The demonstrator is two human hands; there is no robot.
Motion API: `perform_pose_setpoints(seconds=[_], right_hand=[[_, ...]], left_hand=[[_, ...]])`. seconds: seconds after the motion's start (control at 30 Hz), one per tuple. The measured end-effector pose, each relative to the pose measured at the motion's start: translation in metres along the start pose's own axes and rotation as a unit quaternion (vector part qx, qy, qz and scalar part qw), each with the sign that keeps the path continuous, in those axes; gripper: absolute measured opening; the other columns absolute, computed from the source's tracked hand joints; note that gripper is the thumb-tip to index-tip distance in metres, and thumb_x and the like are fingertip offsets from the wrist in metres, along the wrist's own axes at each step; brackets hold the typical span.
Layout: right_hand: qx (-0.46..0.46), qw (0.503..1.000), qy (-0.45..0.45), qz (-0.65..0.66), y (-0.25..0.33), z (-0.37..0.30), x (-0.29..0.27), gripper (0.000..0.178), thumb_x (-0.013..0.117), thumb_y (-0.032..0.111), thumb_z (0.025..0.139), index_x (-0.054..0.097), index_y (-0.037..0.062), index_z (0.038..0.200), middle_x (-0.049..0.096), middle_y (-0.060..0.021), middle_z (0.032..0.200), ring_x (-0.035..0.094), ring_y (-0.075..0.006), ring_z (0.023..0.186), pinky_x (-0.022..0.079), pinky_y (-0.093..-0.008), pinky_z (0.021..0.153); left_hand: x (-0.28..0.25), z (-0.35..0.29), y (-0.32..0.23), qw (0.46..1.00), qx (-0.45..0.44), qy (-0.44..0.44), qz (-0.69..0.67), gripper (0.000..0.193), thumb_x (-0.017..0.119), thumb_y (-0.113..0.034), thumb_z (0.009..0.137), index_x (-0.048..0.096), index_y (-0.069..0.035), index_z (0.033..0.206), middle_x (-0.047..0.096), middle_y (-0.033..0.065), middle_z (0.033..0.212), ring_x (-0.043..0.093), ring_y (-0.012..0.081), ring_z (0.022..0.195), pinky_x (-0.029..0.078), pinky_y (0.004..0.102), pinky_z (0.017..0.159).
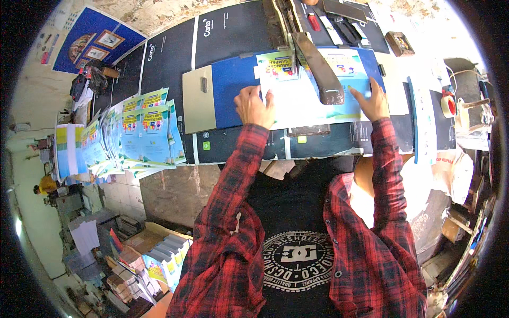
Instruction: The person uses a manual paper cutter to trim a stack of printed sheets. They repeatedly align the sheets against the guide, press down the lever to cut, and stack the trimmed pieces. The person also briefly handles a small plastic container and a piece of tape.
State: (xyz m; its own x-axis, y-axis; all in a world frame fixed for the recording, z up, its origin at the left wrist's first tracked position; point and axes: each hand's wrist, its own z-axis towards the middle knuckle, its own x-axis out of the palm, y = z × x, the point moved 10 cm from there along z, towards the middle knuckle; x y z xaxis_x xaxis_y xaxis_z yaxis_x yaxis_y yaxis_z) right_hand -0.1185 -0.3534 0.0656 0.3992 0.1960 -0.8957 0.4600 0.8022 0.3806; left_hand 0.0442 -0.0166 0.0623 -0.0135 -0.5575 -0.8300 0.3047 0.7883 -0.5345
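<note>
A printed sheet (294, 103), white, blue and green with a colourful heading, lies under the head of a worn metal stapler-like tool (317, 69). My left hand (254, 107) is closed at the sheet's left edge, thumb on top and fingers curled. On the other side, my right hand (374, 100) is open, thumb and forefinger apart at the right edge of the print; whether it presses on the paper I cannot tell. Beneath the sheet is a blue board (233, 79) with beige ends. The tool's long arm hides part of the print.
Fanned stacks of similar printed sheets (143, 132) stand at the left of the dark table (172, 53). A tape roll (448, 106) is at the right end. A red-handled item (313, 22) and a small wooden box (398, 43) lie at the back. Books (164, 257) fill the lower left.
</note>
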Motion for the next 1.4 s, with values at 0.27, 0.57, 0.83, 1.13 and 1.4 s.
perform_pose_setpoints(seconds=[0.27,0.57,0.83,1.13,1.4], right_hand=[[0.033,0.999,0.011,-0.035,0.065,-0.038,0.015,0.080,0.076,0.050,0.076,0.050,0.0125,0.142,0.047,-0.0249,0.139,0.048,-0.0421,0.119,0.042,-0.0533,0.097],[-0.006,0.994,0.102,-0.029,0.151,-0.049,0.043,0.081,0.072,0.050,0.079,0.047,0.0105,0.145,0.033,-0.0256,0.152,0.040,-0.0363,0.130,0.036,-0.0522,0.101],[0.026,0.992,0.111,-0.055,0.126,-0.046,0.035,0.080,0.067,0.054,0.083,0.045,0.0100,0.146,0.036,-0.0118,0.154,0.036,-0.0332,0.133,0.032,-0.0586,0.101],[0.015,0.990,0.102,-0.099,0.120,-0.046,0.032,0.073,0.061,0.059,0.086,0.043,0.0262,0.149,0.036,-0.0113,0.155,0.039,-0.0344,0.132,0.031,-0.0604,0.102],[0.005,0.985,0.143,-0.099,0.119,-0.042,0.038,0.073,0.063,0.050,0.086,0.040,0.0262,0.150,0.033,-0.0105,0.157,0.041,-0.0329,0.132,0.032,-0.0646,0.100]], left_hand=[[0.035,0.012,0.085,0.771,-0.309,0.194,-0.521,0.041,0.069,-0.025,0.094,0.061,0.002,0.124,0.070,0.0106,0.114,0.069,0.0194,0.099,0.057,0.0328,0.083],[-0.010,0.010,0.167,0.780,-0.372,0.189,-0.466,0.039,0.067,-0.032,0.095,0.063,-0.005,0.123,0.072,0.0080,0.114,0.070,0.0182,0.099,0.055,0.0321,0.088],[0.007,0.012,0.144,0.779,-0.366,0.170,-0.479,0.037,0.070,-0.026,0.094,0.064,-0.001,0.120,0.071,0.0096,0.113,0.069,0.0195,0.100,0.055,0.0340,0.088],[-0.051,0.041,0.094,0.982,-0.118,0.002,-0.145,0.050,0.077,-0.020,0.084,0.060,-0.002,0.128,0.063,0.0171,0.126,0.062,0.0282,0.110,0.050,0.0435,0.092],[0.027,-0.038,-0.034,0.969,0.220,0.061,0.097,0.080,0.061,-0.041,0.090,0.032,0.001,0.151,0.027,0.0177,0.160,0.024,0.0381,0.148,0.019,0.0568,0.118]])
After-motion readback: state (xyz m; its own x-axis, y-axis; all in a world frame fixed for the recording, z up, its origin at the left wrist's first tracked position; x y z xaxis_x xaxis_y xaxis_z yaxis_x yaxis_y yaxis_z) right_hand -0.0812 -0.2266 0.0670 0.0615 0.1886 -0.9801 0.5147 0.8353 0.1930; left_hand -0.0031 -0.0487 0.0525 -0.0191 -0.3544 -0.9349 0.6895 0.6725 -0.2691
